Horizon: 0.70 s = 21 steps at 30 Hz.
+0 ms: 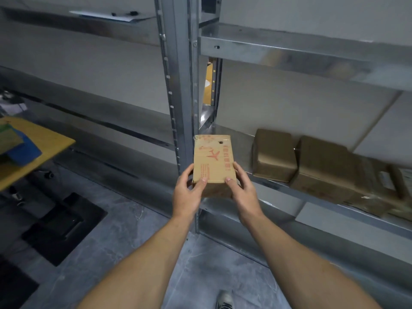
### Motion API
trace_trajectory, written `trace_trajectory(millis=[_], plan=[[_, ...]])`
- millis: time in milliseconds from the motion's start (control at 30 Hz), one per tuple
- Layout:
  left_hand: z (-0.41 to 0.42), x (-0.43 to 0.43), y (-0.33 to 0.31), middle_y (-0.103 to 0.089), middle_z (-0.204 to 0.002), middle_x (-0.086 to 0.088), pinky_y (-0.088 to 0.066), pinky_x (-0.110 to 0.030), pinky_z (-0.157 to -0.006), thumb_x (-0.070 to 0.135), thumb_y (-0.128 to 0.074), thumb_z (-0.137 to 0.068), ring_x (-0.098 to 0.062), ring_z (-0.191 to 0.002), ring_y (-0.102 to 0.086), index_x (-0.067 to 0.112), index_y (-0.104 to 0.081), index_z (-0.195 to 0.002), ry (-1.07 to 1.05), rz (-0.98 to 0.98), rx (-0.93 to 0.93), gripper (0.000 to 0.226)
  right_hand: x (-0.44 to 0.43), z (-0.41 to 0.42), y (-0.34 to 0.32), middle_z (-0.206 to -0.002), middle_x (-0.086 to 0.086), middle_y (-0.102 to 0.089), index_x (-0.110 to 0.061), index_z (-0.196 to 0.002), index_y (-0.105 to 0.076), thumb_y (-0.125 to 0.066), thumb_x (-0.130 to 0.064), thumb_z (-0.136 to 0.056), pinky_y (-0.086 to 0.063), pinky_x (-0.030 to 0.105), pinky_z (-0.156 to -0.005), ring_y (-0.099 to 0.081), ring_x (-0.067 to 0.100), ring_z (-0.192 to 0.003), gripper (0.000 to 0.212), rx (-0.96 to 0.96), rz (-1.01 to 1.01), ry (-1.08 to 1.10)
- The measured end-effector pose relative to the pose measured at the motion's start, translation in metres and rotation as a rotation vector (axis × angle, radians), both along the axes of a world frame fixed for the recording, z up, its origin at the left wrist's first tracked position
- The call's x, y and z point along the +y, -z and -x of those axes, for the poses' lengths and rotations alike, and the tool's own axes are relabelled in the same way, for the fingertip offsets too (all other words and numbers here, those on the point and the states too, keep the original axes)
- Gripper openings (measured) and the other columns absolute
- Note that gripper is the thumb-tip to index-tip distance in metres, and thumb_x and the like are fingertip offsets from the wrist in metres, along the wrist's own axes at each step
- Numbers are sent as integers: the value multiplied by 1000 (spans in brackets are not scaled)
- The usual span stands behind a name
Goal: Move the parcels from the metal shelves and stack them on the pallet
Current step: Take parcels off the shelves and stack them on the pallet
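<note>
A small cardboard parcel with red print [213, 159] is held out in front of the metal shelf upright [178, 85]. My left hand [188, 192] grips its near left corner, thumb on top. Its near right corner sits in my right hand [242, 188], thumb also on top. Two brown taped parcels [274, 155] [327, 168] lie side by side on the lower right metal shelf [278, 182], with more wrapped parcels [383, 188] blurred at the far right. No pallet is in view.
A yellow table [51, 150] with a blue box [22, 148] stands at the left. Black mats [66, 226] lie on the grey floor. A clipboard with pens [111, 15] rests on the upper left shelf. My shoe [224, 299] shows at the bottom.
</note>
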<state>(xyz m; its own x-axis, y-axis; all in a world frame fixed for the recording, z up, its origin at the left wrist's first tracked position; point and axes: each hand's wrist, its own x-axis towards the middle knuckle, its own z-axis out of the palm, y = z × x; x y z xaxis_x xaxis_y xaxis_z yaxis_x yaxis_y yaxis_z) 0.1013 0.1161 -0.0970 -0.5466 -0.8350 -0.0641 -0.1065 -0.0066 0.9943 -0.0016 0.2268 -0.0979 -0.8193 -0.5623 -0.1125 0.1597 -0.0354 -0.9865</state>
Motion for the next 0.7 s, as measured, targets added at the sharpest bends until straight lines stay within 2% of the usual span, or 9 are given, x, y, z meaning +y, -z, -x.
trace_trajectory(millis=[100, 167, 233, 300, 500, 567, 667, 700], plan=[[-38, 3, -4, -53, -138, 8, -53, -40, -103, 25, -70, -94, -11, -123, -53, 36, -51, -144, 7, 51, 1, 55, 0, -33, -7, -128, -12, -66, -35, -146, -49, -60, -11, -99, -53, 31, -94, -61, 12, -120, 54, 18, -2, -18], [-66, 0, -8, -50, -137, 9, -51, -25, -99, 24, -69, -95, -7, -121, -53, 34, -50, -147, -19, 92, 14, 56, -5, -58, -12, -129, -14, -65, -37, -146, -48, -60, -12, -99, -52, 30, -96, -60, 9, -119, 54, 48, 4, -64], [-97, -4, -15, -48, -135, 8, -47, -5, -84, 19, -68, -96, 2, -111, -54, 28, -48, -148, -62, 128, 24, 57, -16, -83, -16, -129, -16, -63, -38, -145, -49, -59, -11, -100, -52, 26, -95, -59, 3, -117, 54, 86, 14, -126], [-130, -14, -21, -46, -135, 8, -43, 2, -78, 17, -68, -96, 10, -106, -51, 24, -47, -148, -106, 150, 27, 57, -33, -108, -18, -133, -12, -62, -39, -144, -49, -59, -12, -100, -52, 27, -96, -58, 4, -121, 53, 113, 30, -187], [-234, -60, -31, -46, -133, 9, -43, 0, -84, 19, -68, -95, 5, -112, -53, 26, -51, -144, -283, 219, 5, 52, -99, -187, -24, -144, -8, -53, -59, -127, -55, -65, -21, -97, -50, 39, -106, -54, 8, -129, 50, 207, 53, -415], [-265, -74, -31, -47, -134, 9, -45, -5, -89, 20, -69, -95, 0, -115, -54, 28, -52, -144, -357, 229, -4, 52, -122, -212, -29, -144, -8, -52, -54, -130, -56, -64, -20, -97, -49, 35, -106, -53, 6, -128, 48, 249, 58, -492], [-307, -95, -31, -45, -132, 12, -46, -21, -102, 22, -69, -95, -5, -123, -50, 29, -53, -143, -467, 230, -16, 51, -158, -249, -35, -144, -7, -49, -42, -134, -58, -64, -18, -98, -49, 19, -98, -51, -2, -125, 44, 278, 74, -603], [-319, -103, -33, -45, -133, 12, -45, -25, -105, 22, -69, -95, -4, -124, -48, 30, -53, -142, -505, 236, -26, 51, -171, -260, -36, -143, -7, -49, -41, -133, -58, -64, -17, -98, -49, 19, -99, -51, -3, -124, 44, 286, 80, -632]])
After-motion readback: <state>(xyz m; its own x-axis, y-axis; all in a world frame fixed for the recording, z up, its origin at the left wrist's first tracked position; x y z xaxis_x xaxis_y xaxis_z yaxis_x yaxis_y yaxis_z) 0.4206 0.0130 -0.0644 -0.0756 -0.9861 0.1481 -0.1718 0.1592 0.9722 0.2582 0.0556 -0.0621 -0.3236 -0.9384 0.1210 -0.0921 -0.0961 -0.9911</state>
